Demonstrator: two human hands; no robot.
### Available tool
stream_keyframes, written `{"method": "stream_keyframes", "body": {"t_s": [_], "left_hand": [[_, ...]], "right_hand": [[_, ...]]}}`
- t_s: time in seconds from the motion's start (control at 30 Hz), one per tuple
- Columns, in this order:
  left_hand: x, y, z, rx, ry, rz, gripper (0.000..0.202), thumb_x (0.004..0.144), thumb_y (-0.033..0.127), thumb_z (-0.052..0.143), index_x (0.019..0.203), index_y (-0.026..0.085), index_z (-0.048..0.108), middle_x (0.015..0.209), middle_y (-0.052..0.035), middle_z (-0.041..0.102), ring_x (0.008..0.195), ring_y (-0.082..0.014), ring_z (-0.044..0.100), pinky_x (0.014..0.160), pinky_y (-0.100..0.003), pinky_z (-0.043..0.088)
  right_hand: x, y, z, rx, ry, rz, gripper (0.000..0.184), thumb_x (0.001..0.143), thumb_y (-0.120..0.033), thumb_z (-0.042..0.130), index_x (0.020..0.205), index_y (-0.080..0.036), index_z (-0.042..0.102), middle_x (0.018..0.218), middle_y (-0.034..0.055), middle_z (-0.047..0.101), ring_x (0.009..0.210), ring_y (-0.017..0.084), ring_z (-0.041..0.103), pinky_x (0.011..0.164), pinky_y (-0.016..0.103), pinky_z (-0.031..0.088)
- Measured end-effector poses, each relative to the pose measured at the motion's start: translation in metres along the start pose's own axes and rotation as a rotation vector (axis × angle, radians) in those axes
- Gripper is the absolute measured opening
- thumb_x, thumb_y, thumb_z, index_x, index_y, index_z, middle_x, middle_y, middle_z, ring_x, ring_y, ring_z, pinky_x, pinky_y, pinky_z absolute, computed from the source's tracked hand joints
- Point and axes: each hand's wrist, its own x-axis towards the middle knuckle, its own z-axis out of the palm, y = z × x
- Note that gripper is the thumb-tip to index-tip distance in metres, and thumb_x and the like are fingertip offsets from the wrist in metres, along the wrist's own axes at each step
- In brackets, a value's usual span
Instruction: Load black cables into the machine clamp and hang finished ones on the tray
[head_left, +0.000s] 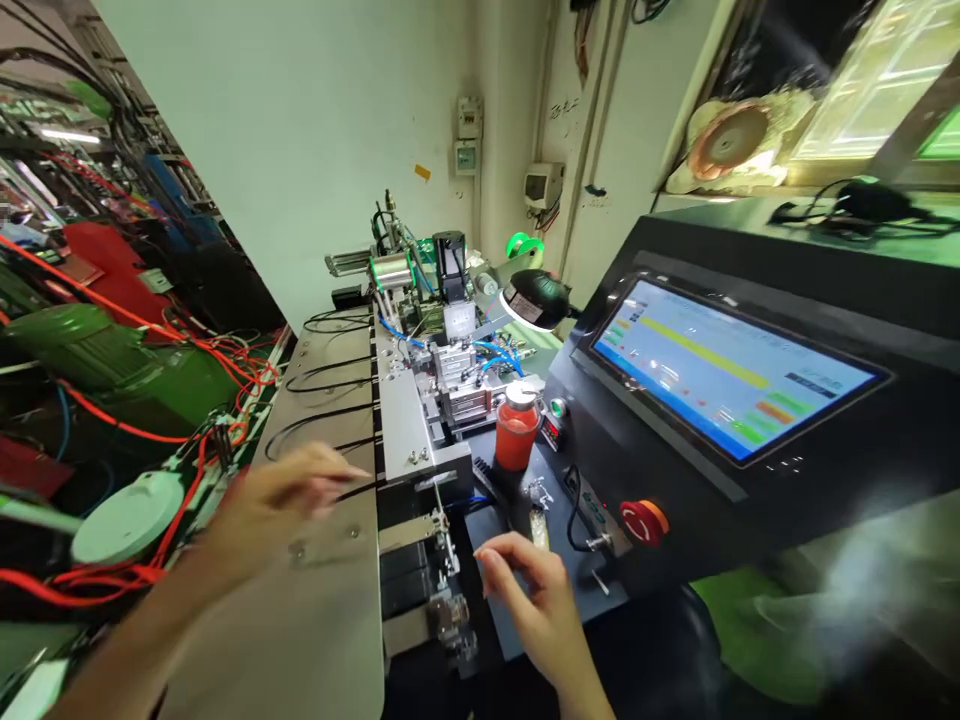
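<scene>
My left hand (311, 485) reaches over the beige metal plate (330, 600), smeared by motion. Its fingers point at the edge of the machine's track, close to a black cable (358, 490); whether they grip it is unclear. Lower right, my right hand (536, 600) is curled, thumb and forefinger tips drawn together beside the metal clamps (446, 540). Anything between those tips is too small to make out. Several thin black cables (330, 388) lie across the plate, their ends at the track. Beyond my right hand stands a red jar (516, 435) with a pale lid.
On the right, a dark console carries a lit touchscreen (735, 365) and a red emergency stop button (643, 522). A black brush (491, 485) lies near the jar. A round lamp (536, 300) overhangs the machine. Orange hoses (191, 500) and a green motor (97, 360) are at left.
</scene>
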Motion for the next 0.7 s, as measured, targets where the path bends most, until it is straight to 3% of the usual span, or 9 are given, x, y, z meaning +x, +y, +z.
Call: {"method": "stream_keyframes", "body": {"t_s": [0.1,0.2,0.27,0.43,0.6,0.63,0.7], "left_hand": [[-0.003,0.022,0.046,-0.264,-0.196,0.081,0.033,0.097,0.038,0.044,0.095,0.020,0.073,0.078,-0.0026,0.065,0.071,-0.0121,0.061,0.065,-0.023,0.049],[-0.002,0.032,0.080,-0.356,-0.176,0.034,0.022,0.093,0.028,0.053,0.092,0.018,0.072,0.077,-0.0023,0.065,0.071,-0.0117,0.060,0.065,-0.021,0.047],[-0.005,0.032,0.091,-0.356,-0.145,0.029,0.018,0.091,0.025,0.055,0.087,0.017,0.071,0.078,-0.0020,0.065,0.071,-0.0115,0.060,0.065,-0.021,0.046],[-0.014,0.024,0.091,-0.235,-0.167,0.114,0.020,0.093,0.023,0.051,0.086,0.016,0.069,0.079,-0.0023,0.063,0.070,-0.0111,0.059,0.064,-0.020,0.045],[-0.014,0.020,0.076,-0.045,-0.392,0.278,0.022,0.094,0.025,0.050,0.087,0.019,0.069,0.079,-0.0005,0.060,0.064,-0.0094,0.055,0.060,-0.019,0.040],[-0.014,0.021,0.075,-0.067,-0.394,0.266,0.021,0.094,0.024,0.051,0.086,0.018,0.069,0.078,-0.0002,0.060,0.064,-0.0093,0.055,0.059,-0.019,0.039],[-0.014,0.023,0.077,-0.162,-0.313,0.188,0.019,0.093,0.023,0.053,0.084,0.017,0.069,0.076,-0.0003,0.059,0.065,-0.0097,0.055,0.060,-0.019,0.039]], "right_hand": [[0.000,0.000,0.001,0.057,0.054,0.042,0.021,0.091,-0.035,0.056,0.086,-0.019,0.069,0.066,0.0011,0.064,0.061,0.014,0.059,0.055,0.022,0.044],[0.000,0.004,0.006,0.071,0.081,0.048,0.016,0.088,-0.032,0.060,0.088,-0.019,0.070,0.076,0.0033,0.068,0.068,0.016,0.063,0.060,0.023,0.048],[0.001,0.007,0.012,0.077,0.093,0.038,0.013,0.087,-0.031,0.062,0.088,-0.020,0.069,0.081,0.0037,0.069,0.072,0.016,0.063,0.064,0.024,0.049],[0.005,0.009,0.017,0.048,0.055,0.012,0.017,0.089,-0.031,0.059,0.080,-0.018,0.067,0.072,0.0011,0.063,0.065,0.014,0.056,0.059,0.023,0.044],[0.010,0.003,0.004,-0.041,-0.276,-0.009,0.026,0.087,-0.029,0.062,0.064,-0.017,0.060,0.060,-0.0022,0.054,0.057,0.011,0.046,0.054,0.023,0.036],[0.011,0.003,0.004,-0.038,-0.281,-0.017,0.026,0.088,-0.028,0.062,0.064,-0.017,0.059,0.059,-0.0024,0.053,0.057,0.011,0.045,0.053,0.023,0.035],[0.010,0.003,0.009,-0.027,-0.149,-0.057,0.024,0.089,-0.027,0.060,0.067,-0.018,0.059,0.060,-0.0027,0.053,0.056,0.011,0.044,0.052,0.023,0.034]]}}
